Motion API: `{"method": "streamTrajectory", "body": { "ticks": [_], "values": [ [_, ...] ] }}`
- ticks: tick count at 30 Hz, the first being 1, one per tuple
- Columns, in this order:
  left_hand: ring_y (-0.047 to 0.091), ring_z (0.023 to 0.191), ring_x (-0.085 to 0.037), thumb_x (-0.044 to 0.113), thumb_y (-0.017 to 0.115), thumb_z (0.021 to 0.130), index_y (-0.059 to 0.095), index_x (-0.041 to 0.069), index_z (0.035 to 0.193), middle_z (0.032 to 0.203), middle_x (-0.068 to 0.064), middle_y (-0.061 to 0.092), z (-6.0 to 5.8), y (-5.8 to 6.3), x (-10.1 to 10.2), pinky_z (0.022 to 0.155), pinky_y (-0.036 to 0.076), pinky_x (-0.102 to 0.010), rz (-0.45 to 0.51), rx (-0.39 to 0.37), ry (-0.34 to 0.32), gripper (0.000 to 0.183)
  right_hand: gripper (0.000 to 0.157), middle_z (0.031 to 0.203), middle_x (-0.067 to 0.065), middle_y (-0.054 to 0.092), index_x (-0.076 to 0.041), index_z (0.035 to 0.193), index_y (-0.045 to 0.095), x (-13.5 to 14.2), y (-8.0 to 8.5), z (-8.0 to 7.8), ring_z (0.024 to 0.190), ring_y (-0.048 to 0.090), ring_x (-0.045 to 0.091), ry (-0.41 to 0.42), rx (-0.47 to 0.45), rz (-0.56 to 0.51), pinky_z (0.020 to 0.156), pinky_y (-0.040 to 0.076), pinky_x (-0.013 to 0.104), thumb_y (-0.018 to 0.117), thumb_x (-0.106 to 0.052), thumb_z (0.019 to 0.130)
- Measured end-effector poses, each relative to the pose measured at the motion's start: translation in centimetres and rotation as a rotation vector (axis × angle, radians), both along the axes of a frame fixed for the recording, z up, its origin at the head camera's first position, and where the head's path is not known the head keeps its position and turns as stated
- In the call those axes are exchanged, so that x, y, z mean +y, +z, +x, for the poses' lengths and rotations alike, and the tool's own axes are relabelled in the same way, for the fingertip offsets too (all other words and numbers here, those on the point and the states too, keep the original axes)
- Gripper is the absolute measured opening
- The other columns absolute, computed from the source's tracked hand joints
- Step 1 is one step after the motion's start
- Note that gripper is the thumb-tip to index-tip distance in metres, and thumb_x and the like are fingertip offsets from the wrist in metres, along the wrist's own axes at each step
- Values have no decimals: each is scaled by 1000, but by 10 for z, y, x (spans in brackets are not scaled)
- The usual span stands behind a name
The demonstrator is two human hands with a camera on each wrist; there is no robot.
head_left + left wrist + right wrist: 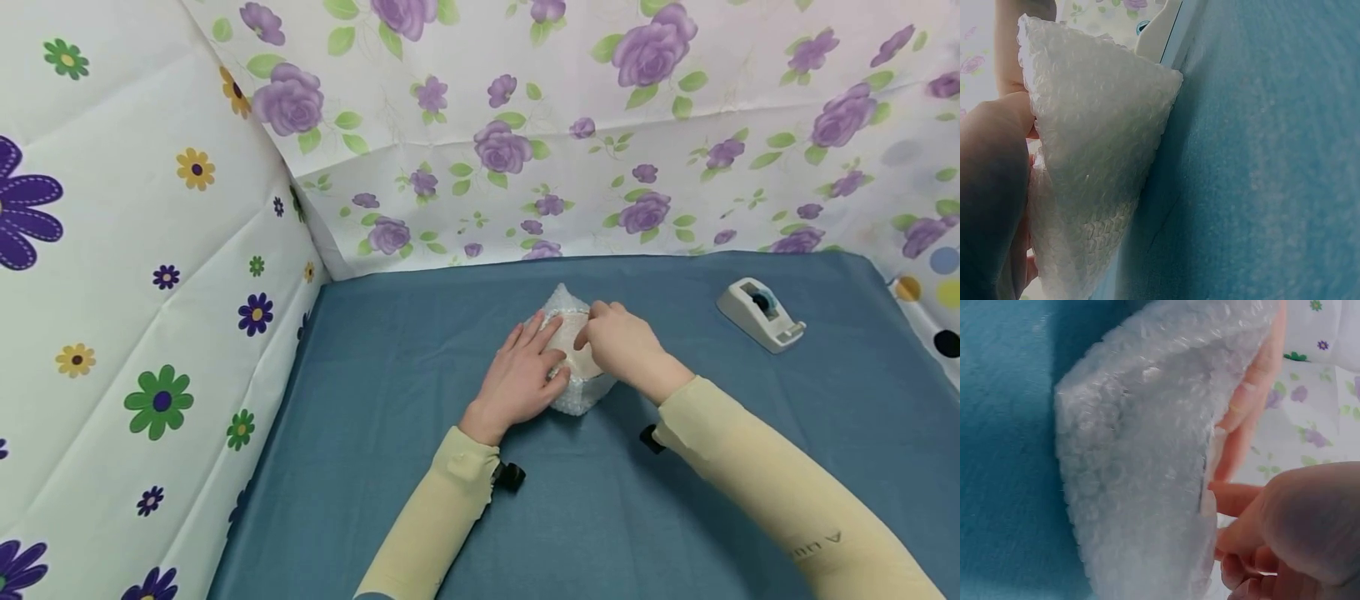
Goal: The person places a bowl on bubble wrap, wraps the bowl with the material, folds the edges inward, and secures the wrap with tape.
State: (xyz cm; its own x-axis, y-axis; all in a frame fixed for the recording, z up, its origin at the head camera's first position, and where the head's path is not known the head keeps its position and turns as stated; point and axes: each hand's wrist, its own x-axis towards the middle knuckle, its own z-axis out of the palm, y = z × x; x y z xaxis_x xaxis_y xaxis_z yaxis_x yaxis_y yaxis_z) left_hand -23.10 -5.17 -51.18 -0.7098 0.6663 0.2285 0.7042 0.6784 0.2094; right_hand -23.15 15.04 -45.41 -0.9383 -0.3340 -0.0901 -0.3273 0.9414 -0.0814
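Observation:
A bundle in clear bubble wrap (579,397) lies on the blue cloth, its beige top face showing between my hands. My left hand (517,375) rests on the bundle's left side with fingers spread and fairly straight. On the far right part of the top, my right hand (621,346) has its fingers curled. In the right wrist view, the thumb and forefinger of the right hand (1297,525) pinch at the edge of the bubble wrap (1135,462). The left wrist view shows the folded side of the bubble wrap (1097,106); the palm hides part of the top.
A white tape dispenser (761,317) with a roll in it stands at the back right of the blue cloth (390,358). Flowered sheets (450,208) hang behind and at the left side. Each wrist wears a small black camera (512,477).

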Motion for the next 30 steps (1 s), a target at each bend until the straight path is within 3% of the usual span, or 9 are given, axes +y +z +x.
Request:
{"method": "streamTrajectory", "body": {
  "ticks": [5,8,11,14,18,23,30],
  "values": [
    [18,164,-30,37,50,114,79,20,128,173,-6,35,0,-1,0,131,17,-49,-1,-5,0,37,6,104,16,63,-12,96,87,-4,-9,11,87,56,32,127,239,222,74,60,42,81,-15,97],
    [18,164,-29,37,49,114,79,20,129,173,-6,35,-1,-1,2,131,17,-49,1,-2,3,38,19,96,14,61,-11,80,81,-6,-14,14,83,51,29,154,324,302,72,56,42,82,-21,97],
    [18,164,-30,38,48,114,79,20,129,173,-6,35,-1,-1,3,131,18,-49,4,3,4,39,28,93,15,60,-11,71,75,-6,-14,14,82,50,29,162,340,305,71,55,42,81,-20,97],
    [18,164,-30,37,49,114,79,20,129,173,-6,34,-2,0,4,131,18,-50,3,3,1,38,24,95,15,63,-8,77,78,-3,-13,13,83,53,30,168,319,265,72,56,44,82,-20,97],
    [18,164,-30,38,50,114,78,20,130,173,-6,34,-2,-1,3,130,18,-52,2,-5,-6,37,10,109,16,67,-8,102,86,5,-6,11,91,54,32,141,196,156,79,55,46,78,-12,99],
    [13,165,-27,41,47,114,75,21,135,175,-3,31,-4,-4,0,131,14,-51,25,-39,-23,40,34,122,19,67,-10,122,83,18,7,10,105,57,39,62,99,-13,87,55,51,63,6,99],
    [7,165,-24,39,47,115,67,17,144,175,-5,30,-7,-2,-8,132,8,-49,189,-149,-79,42,48,131,22,66,-8,127,80,48,15,2,125,53,48,-108,56,-267,99,48,63,41,5,102]
  ]
}}
